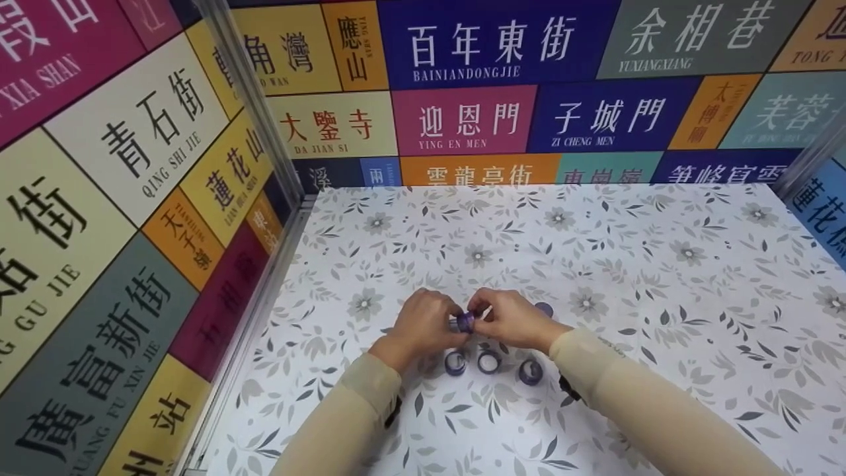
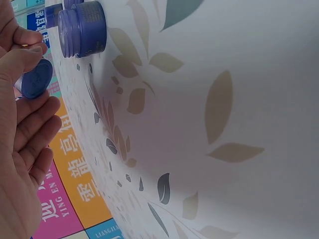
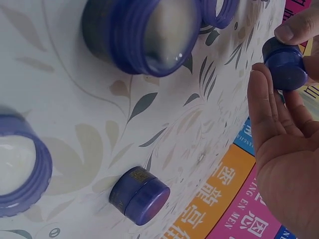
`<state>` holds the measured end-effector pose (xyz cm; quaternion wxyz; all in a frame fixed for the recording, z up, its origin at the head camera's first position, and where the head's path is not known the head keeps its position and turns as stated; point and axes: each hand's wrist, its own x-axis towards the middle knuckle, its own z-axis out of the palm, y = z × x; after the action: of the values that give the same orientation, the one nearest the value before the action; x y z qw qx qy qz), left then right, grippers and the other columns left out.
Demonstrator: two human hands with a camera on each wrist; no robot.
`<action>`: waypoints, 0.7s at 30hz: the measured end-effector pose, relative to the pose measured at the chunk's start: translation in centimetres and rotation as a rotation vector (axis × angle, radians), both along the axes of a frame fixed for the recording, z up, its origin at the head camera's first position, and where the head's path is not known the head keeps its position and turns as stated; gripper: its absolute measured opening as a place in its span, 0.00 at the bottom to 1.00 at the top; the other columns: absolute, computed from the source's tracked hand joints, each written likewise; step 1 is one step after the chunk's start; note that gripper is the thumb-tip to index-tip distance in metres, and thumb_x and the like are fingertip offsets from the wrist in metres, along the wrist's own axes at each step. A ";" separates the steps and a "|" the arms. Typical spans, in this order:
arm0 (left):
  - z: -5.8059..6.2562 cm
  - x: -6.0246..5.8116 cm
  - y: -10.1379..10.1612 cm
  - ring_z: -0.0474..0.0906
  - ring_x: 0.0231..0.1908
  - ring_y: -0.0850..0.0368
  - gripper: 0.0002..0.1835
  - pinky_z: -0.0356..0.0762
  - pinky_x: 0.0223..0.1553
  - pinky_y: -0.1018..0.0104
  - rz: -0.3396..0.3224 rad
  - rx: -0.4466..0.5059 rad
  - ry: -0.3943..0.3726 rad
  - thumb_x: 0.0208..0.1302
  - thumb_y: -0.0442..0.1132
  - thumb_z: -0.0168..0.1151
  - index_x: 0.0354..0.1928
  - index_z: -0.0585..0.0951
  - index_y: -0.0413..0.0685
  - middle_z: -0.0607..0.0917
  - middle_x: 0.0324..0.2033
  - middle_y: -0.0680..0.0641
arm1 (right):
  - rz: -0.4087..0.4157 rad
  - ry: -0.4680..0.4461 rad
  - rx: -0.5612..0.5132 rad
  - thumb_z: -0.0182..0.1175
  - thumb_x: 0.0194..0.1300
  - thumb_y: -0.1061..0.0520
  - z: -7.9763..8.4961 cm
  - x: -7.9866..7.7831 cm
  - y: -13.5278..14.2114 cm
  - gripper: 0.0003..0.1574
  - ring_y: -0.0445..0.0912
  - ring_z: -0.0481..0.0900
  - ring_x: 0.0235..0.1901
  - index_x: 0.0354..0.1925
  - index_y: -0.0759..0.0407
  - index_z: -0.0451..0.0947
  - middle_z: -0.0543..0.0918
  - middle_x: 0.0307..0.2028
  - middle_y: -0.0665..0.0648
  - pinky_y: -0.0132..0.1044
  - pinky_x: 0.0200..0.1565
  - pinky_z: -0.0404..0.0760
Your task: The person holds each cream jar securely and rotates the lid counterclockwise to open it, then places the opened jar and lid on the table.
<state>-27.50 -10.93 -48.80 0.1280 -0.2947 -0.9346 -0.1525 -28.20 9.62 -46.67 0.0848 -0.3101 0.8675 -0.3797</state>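
Observation:
Above the table both hands hold one small purple cream jar (image 1: 465,322) between them, its lid on. My left hand (image 1: 426,324) grips the jar's body with thumb and fingers; its other fingers extend loosely in the left wrist view. The fingertips of my right hand (image 1: 512,320) pinch the lid (image 3: 288,73) from the other side. Nearer my body stand three open jars, the left one (image 1: 455,363), the middle one (image 1: 489,361) and the right one (image 1: 531,371). White cream shows inside in the right wrist view.
A capped purple jar (image 3: 139,195) stands on the table beyond the open ones, partly behind my right hand in the head view. A white cloth with grey leaves (image 1: 634,277) covers the table. Panels with street names (image 1: 462,119) stand along its back and left sides.

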 end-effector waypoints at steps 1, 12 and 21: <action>0.0 0.0 0.0 0.75 0.26 0.58 0.14 0.72 0.40 0.61 -0.002 0.001 -0.001 0.46 0.56 0.73 0.26 0.88 0.56 0.83 0.21 0.59 | 0.000 -0.002 0.000 0.66 0.58 0.62 0.0 0.0 0.0 0.12 0.44 0.85 0.33 0.42 0.60 0.79 0.85 0.34 0.53 0.35 0.33 0.82; 0.0 0.0 -0.2 0.74 0.23 0.59 0.15 0.72 0.37 0.60 -0.011 0.027 0.013 0.46 0.57 0.74 0.25 0.87 0.55 0.81 0.19 0.60 | -0.004 -0.037 -0.025 0.68 0.58 0.62 0.3 0.0 0.0 0.13 0.49 0.86 0.33 0.43 0.61 0.78 0.85 0.35 0.54 0.35 0.33 0.82; -0.1 0.0 -0.3 0.75 0.24 0.57 0.14 0.73 0.37 0.59 -0.018 0.030 0.027 0.47 0.56 0.72 0.24 0.87 0.54 0.82 0.19 0.59 | 0.004 -0.039 -0.016 0.68 0.58 0.62 0.1 -0.1 -0.1 0.14 0.48 0.86 0.33 0.44 0.61 0.78 0.85 0.37 0.54 0.35 0.33 0.82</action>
<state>-27.47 -11.19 -48.87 0.1436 -0.3032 -0.9278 -0.1634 -28.30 9.54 -46.55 0.0997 -0.3052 0.8619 -0.3926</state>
